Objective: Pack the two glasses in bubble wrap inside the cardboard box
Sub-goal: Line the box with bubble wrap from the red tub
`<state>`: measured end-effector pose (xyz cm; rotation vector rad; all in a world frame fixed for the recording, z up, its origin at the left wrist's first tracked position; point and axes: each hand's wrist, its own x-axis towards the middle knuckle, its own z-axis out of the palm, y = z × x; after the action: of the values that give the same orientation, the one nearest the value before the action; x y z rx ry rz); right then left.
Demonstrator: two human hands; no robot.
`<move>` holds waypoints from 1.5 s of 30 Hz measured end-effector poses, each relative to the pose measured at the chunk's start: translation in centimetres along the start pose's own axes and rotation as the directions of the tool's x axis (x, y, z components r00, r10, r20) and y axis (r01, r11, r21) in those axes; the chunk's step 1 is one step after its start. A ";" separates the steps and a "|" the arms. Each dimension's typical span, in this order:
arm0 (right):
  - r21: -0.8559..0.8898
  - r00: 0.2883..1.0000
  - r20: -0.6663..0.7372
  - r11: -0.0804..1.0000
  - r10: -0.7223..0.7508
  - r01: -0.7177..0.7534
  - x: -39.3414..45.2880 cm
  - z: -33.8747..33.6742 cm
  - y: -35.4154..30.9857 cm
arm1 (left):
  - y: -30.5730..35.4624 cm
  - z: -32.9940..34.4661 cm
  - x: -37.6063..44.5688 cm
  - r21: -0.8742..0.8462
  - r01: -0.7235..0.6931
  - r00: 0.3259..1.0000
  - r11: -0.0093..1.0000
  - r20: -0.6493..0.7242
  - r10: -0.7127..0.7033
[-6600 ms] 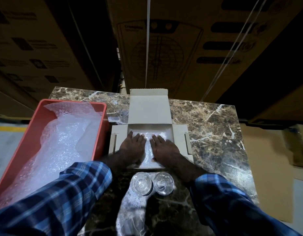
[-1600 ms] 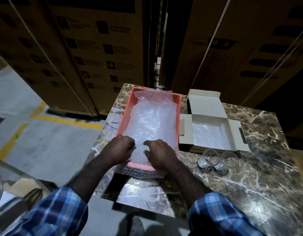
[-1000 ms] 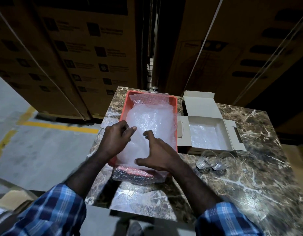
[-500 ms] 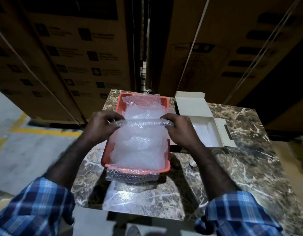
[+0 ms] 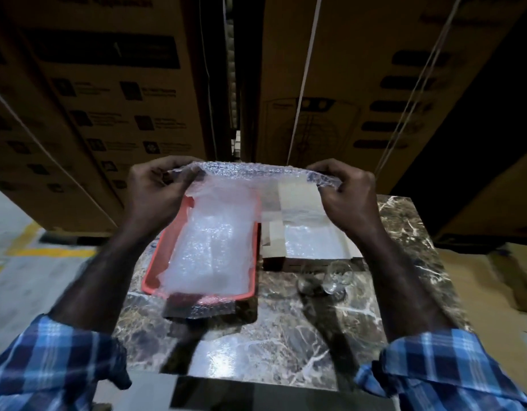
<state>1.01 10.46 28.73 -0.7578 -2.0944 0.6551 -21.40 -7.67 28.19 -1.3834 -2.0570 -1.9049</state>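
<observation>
Your left hand (image 5: 155,188) and right hand (image 5: 346,191) are each pinching a top corner of the bubble wrap sheet (image 5: 226,209) in a closed grip above the red tray (image 5: 167,247), so keep it spread while carrying it right to the two glasses (image 5: 327,280) on the desk (image 5: 286,330) before the cardboard box (image 5: 312,244).

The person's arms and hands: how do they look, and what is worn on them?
Both hands, the left hand and the right hand, are bare, with no gloves, and I see no rings or watch. The forearms are bare as well. Each arm wears a blue, white and dark checked shirt sleeve, the left sleeve and the right sleeve, ending below the elbow.
</observation>
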 end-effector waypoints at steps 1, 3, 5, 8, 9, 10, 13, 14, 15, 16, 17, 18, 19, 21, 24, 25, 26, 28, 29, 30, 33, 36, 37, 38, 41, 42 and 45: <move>0.005 1.000 -0.019 1.000 -0.010 0.010 -0.4 -1.1 0.5 | 1.0 0.8 -0.4 -0.015 -0.009 1.000 1.000 0.001 0.009; 0.011 0.998 -0.051 0.999 -0.031 0.032 -1.1 -3.4 1.7 | 2.7 2.6 -1.3 -0.030 -0.034 0.999 0.999 0.002 0.034; -0.003 0.995 -0.085 0.998 -0.055 0.055 -2.0 -6.0 3.0 | 4.5 4.8 -2.5 -0.049 -0.037 0.999 0.998 0.008 0.037; -0.051 0.988 -0.134 0.996 -0.075 0.069 -3.5 -10.1 5.5 | 6.7 8.3 -4.4 -0.059 -0.032 0.999 0.998 0.022 0.033; -0.058 0.989 -0.133 0.997 -0.065 0.058 -4.1 -11.4 6.5 | 7.3 9.4 -5.0 -0.063 -0.026 0.999 0.998 0.023 0.027; -0.066 0.990 -0.127 0.997 -0.053 0.045 -4.8 -12.6 7.5 | 7.7 10.4 -5.7 -0.059 -0.026 0.999 0.998 0.022 0.027; -0.094 0.995 -0.098 0.996 -0.013 0.004 -7.3 -15.7 10.7 | 9.3 13.4 -8.3 -0.065 -0.007 0.999 0.998 0.042 0.010; -0.092 0.996 -0.088 0.996 0.011 -0.019 -8.4 -16.7 11.8 | 9.3 14.4 -9.5 -0.069 0.021 0.998 0.997 0.055 -0.018; -0.089 0.996 -0.079 0.995 0.042 -0.049 -9.5 -17.8 13.0 | 9.4 15.8 -10.9 -0.090 0.062 0.995 0.994 0.085 -0.054; -0.084 0.995 -0.067 0.994 0.070 -0.076 -10.7 -18.8 14.1 | 9.4 16.9 -12.3 -0.115 0.106 0.989 0.988 0.115 -0.093; -0.079 0.994 -0.054 0.992 0.099 -0.103 -11.9 -19.7 15.3 | 9.4 18.0 -13.8 -0.149 0.155 0.979 0.977 0.155 -0.132; -0.074 0.991 -0.039 0.989 0.126 -0.128 -13.2 -20.5 16.3 | 9.1 18.9 -15.0 -0.160 0.190 0.968 0.969 0.198 -0.157; -0.066 0.987 -0.021 0.985 0.158 -0.159 -14.5 -21.2 17.3 | 8.7 19.7 -16.1 -0.146 0.203 0.957 0.968 0.241 -0.164; -0.063 0.976 0.020 0.974 0.219 -0.217 -17.0 -22.2 19.1 | 7.9 21.1 -18.2 -0.062 0.197 0.932 0.979 0.321 -0.167; -0.076 0.933 0.096 0.937 0.347 -0.341 -20.3 -22.7 21.7 | 6.4 23.1 -21.7 0.040 0.226 0.881 0.973 0.418 -0.222; -0.086 0.911 0.133 0.921 0.389 -0.381 -21.3 -22.8 22.6 | 5.9 23.9 -22.9 0.071 0.229 0.865 0.971 0.444 -0.236; -0.096 0.890 0.167 0.906 0.423 -0.412 -22.1 -22.7 23.4 | 5.3 24.5 -23.9 0.108 0.235 0.847 0.966 0.465 -0.258; -0.144 0.842 0.220 0.870 0.492 -0.471 -23.4 -22.4 25.0 | 3.7 25.7 -25.4 0.172 0.267 0.813 0.948 0.489 -0.317; -0.179 0.815 0.244 0.850 0.526 -0.496 -23.9 -22.1 25.7 | 3.0 26.1 -25.9 0.209 0.273 0.796 0.939 0.499 -0.342; -0.216 0.787 0.265 0.830 0.557 -0.515 -24.4 -21.8 26.4 | 2.4 26.5 -26.4 0.244 0.268 0.779 0.932 0.514 -0.358; -0.292 0.702 0.285 0.757 0.652 -0.585 -25.5 -20.9 27.9 | 1.1 27.5 -27.1 0.319 0.245 0.716 0.916 0.577 -0.392; -0.311 0.637 0.276 0.694 0.719 -0.649 -26.1 -20.2 28.6 | 0.4 28.2 -27.5 0.330 0.200 0.656 0.922 0.655 -0.377; -0.312 0.619 0.274 0.677 0.736 -0.667 -26.2 -20.0 28.6 | 0.1 28.4 -27.6 0.331 0.192 0.633 0.924 0.677 -0.374; -0.309 0.602 0.274 0.661 0.750 -0.683 -26.4 -19.9 28.7 | -0.3 28.5 -27.7 0.328 0.196 0.617 0.924 0.691 -0.376; -0.327 0.581 0.260 0.636 0.772 -0.699 -26.8 -19.6 28.7 | -1.9 28.4 -28.0 0.351 0.307 0.549 0.885 0.695 -0.465; -0.338 0.574 0.250 0.626 0.780 -0.703 -26.8 -19.4 28.8 | -2.4 28.3 -28.0 0.344 0.368 0.514 0.864 0.698 -0.498; -0.323 0.510 0.227 0.558 0.830 -0.764 -27.1 -18.6 29.1 | -3.7 28.1 -27.6 0.344 0.408 0.505 0.845 0.686 -0.523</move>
<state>38.18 14.99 5.84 -1.9192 -2.0477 1.1765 8.06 -0.25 2.88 -1.9934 -3.1795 -1.2945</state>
